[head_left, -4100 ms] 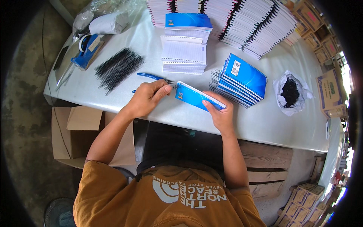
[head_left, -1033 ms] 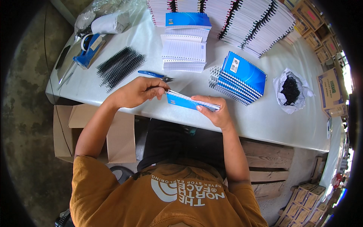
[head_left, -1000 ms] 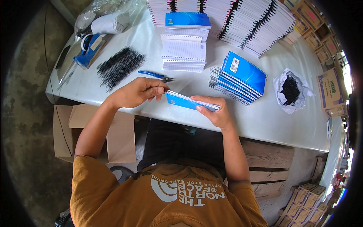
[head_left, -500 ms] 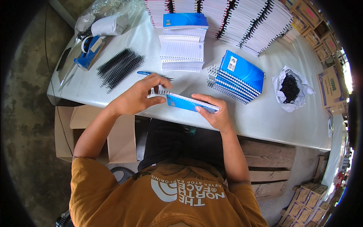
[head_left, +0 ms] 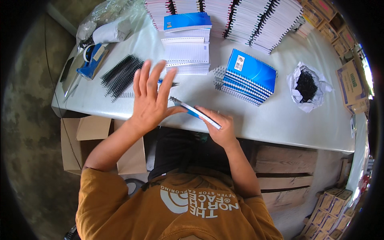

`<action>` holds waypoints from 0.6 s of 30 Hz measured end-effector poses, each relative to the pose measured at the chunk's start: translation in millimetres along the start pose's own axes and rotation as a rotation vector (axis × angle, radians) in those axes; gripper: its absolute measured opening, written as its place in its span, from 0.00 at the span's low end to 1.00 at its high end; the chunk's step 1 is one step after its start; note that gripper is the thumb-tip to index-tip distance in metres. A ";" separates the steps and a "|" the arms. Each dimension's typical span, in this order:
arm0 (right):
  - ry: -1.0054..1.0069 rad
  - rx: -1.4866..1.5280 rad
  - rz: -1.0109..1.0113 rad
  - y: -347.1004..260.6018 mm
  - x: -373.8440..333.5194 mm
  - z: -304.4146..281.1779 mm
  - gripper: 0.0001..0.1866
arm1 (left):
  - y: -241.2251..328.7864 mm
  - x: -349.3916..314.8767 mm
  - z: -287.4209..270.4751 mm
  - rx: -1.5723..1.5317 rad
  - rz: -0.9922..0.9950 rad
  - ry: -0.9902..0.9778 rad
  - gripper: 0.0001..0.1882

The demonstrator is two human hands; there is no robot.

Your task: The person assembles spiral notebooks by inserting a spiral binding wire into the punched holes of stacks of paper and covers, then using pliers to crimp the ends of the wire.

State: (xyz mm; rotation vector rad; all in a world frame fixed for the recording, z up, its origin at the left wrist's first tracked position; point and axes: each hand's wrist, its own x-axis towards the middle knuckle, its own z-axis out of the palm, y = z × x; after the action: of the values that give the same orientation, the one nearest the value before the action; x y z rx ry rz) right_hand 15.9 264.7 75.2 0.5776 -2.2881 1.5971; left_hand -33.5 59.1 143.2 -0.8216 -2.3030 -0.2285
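My right hand grips a small blue-covered notepad by its right end, above the table's near edge. The pad is tilted, with its white page edge facing up and a bit of dark coil at its left end. My left hand is open, its fingers spread upward and its thumb at the pad's left end. Behind those fingers, a blue pen is partly hidden. A pile of loose black spiral coils lies to the left of this hand. Beyond the hands stands a stack of punched lined sheets with blue covers at its far end.
Spiral-bound blue notebooks are stacked right of centre. Further right sits a crumpled white bag of black bits. A blue tape dispenser is at the left. Rows of bound books line the back. A cardboard box stands below the table's left.
My left hand has gone from fingers bent at the coil to spread and raised. The pad has tilted, its right end lower and its cover turned away. The view has shifted slightly.
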 end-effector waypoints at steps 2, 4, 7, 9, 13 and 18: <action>0.022 0.032 -0.019 -1.0 -5.8 8.6 0.19 | 13.0 -85.3 42.5 -0.181 -0.008 -0.153 0.46; 0.074 0.051 -0.014 5.5 -11.1 12.9 0.20 | 19.3 -110.2 46.7 -0.068 0.236 -0.164 0.49; 0.023 0.018 -0.076 1.5 -12.9 14.4 0.22 | -9.8 -52.7 33.5 0.171 0.243 0.202 0.56; 0.042 0.038 -0.100 0.1 -14.4 25.5 0.22 | -20.6 -31.7 37.9 0.092 0.008 0.213 0.57; 0.108 0.050 -0.019 -6.8 -15.0 27.6 0.17 | 21.2 -132.1 62.0 0.065 0.330 -0.195 0.65; 0.078 0.040 -0.149 0.1 -17.5 33.7 0.21 | -21.5 -18.0 38.0 0.129 -0.049 0.344 0.61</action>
State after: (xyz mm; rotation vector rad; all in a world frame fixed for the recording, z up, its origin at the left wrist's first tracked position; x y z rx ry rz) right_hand 30.9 235.9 55.7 0.6667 -2.1086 1.5687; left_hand -56.8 47.1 104.0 -0.6089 -1.9927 -0.2209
